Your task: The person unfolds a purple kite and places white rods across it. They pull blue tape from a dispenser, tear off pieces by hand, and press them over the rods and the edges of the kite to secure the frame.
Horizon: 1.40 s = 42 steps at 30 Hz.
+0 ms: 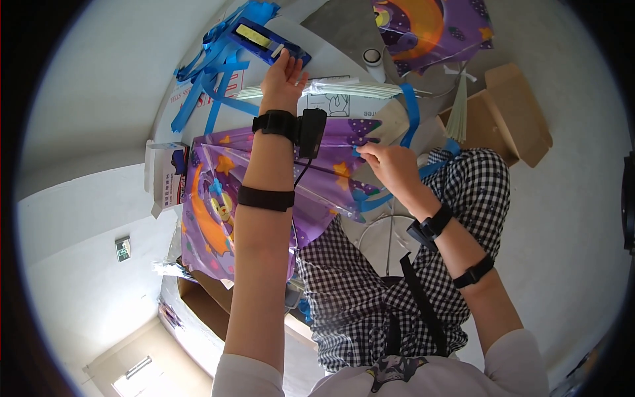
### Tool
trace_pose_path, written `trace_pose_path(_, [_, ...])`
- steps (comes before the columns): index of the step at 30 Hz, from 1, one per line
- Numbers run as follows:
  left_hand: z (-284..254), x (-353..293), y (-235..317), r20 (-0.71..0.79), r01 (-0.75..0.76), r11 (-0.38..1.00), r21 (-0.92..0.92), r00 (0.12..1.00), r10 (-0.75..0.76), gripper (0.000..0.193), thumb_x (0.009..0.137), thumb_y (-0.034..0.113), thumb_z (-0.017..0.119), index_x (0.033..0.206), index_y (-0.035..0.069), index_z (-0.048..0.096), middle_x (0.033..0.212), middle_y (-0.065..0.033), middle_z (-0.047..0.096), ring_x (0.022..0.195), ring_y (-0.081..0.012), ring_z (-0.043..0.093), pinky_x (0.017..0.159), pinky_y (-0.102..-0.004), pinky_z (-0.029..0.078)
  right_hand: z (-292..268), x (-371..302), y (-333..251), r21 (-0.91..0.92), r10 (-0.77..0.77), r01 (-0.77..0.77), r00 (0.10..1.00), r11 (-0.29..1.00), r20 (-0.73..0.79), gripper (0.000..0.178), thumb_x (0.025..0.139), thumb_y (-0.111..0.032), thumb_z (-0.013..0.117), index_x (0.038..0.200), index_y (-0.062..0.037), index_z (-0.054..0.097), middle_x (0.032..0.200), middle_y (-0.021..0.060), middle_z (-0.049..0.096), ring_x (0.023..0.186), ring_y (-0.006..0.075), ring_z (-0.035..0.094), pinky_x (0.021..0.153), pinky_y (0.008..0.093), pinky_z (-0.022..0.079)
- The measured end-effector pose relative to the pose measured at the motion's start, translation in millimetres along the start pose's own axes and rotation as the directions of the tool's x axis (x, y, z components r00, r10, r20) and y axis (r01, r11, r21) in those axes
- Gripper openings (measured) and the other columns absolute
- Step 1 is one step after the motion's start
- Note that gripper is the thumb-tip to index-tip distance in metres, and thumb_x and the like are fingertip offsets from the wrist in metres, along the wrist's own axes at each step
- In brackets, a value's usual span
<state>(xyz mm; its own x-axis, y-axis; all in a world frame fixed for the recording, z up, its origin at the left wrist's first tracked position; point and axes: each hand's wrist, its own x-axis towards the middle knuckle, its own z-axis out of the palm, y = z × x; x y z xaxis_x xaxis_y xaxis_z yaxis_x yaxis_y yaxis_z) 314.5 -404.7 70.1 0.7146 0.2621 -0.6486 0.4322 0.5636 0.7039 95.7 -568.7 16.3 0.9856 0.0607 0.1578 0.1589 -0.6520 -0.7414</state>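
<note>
My left hand (pixel 284 81) reaches to the near end of a blue tape dispenser (pixel 270 41), fingers curled and touching it; whatever they pinch there is too small to make out. A purple kite (pixel 311 173) with orange stars, a moon and a cartoon animal lies across the table edge and my lap, gathered in folds. My right hand (pixel 390 169) pinches the kite's right edge, thumb and finger pressed together beside a small light-blue patch. Under my left wrist a bundle of thin pale rods (pixel 370 90) lies across the table.
Blue ribbons (pixel 205 66) are heaped at the far left; one ribbon loop (pixel 411 116) hangs near my right knee. Another purple kite (pixel 433 33) lies at the far right. An open cardboard box (pixel 516 112) stands right, a small carton (pixel 165 175) left. A white cylindrical object (pixel 373 61) stands behind the rods.
</note>
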Motion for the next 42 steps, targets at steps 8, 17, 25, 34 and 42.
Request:
trace_pose_path(8, [-10.9,3.8,-17.9,0.013,-0.363,0.719,0.592,0.897,0.442,0.018,0.075,0.006,0.075,0.089,-0.003,0.068,0.080,-0.0092,0.070,0.072,-0.0177,0.066,0.060,-0.0285,0.049,2.9,-1.1,-1.8,-0.009,0.006,-0.006,1.000,1.000,0.031,0.010,0.088,-0.019,0.068,0.095,-0.0149,0.073,0.073,0.0073,0.070,0.061,0.0243,0.067,0.053,0.0350,0.050])
trace_pose_path(17, [-75.7,-87.3,-10.1,0.825,-0.761,0.334,0.556,0.554,-0.110,0.016,0.090,0.010,0.068,0.100,0.003,0.058,0.091,-0.0025,0.065,0.089,-0.0094,0.063,0.083,-0.0240,0.050,7.6,1.5,6.6,0.020,0.031,-0.032,0.999,0.999,0.034,0.010,0.089,-0.021,0.066,0.093,-0.0163,0.074,0.073,0.0069,0.070,0.065,0.0254,0.068,0.056,0.0371,0.051])
trace_pose_path(25, [-99.3,-110.5,-38.8,0.689,-0.661,0.195,0.724,0.693,-0.212,0.025,0.089,0.010,0.068,0.110,0.005,0.055,0.090,-0.0041,0.064,0.091,-0.0118,0.065,0.082,-0.0259,0.052,6.8,-1.0,6.2,-0.014,0.027,-0.027,0.999,1.000,0.019,0.010,0.088,-0.021,0.066,0.094,-0.0162,0.073,0.074,0.0057,0.071,0.067,0.0256,0.068,0.057,0.0380,0.052])
trace_pose_path(34, [-104.4,-100.3,-43.1,0.730,-0.687,0.248,0.683,0.651,-0.208,0.011,0.086,0.009,0.068,0.091,0.000,0.065,0.087,-0.0080,0.068,0.088,-0.0181,0.067,0.078,-0.0294,0.052,5.1,-0.4,4.9,-0.011,0.041,-0.040,0.998,0.999,0.052,0.011,0.089,-0.021,0.065,0.094,-0.0152,0.073,0.076,0.0050,0.072,0.069,0.0258,0.069,0.060,0.0391,0.053])
trace_pose_path(42, [-92.8,-99.9,-43.3,0.737,-0.725,0.170,0.667,0.610,-0.291,0.010,0.091,0.011,0.064,0.095,0.002,0.062,0.092,-0.0026,0.065,0.089,-0.0114,0.062,0.083,-0.0264,0.048,8.0,-0.9,7.4,-0.009,0.028,-0.027,0.999,1.000,0.040,0.012,0.089,-0.020,0.066,0.098,-0.0155,0.073,0.079,0.0042,0.073,0.069,0.0247,0.069,0.060,0.0360,0.053])
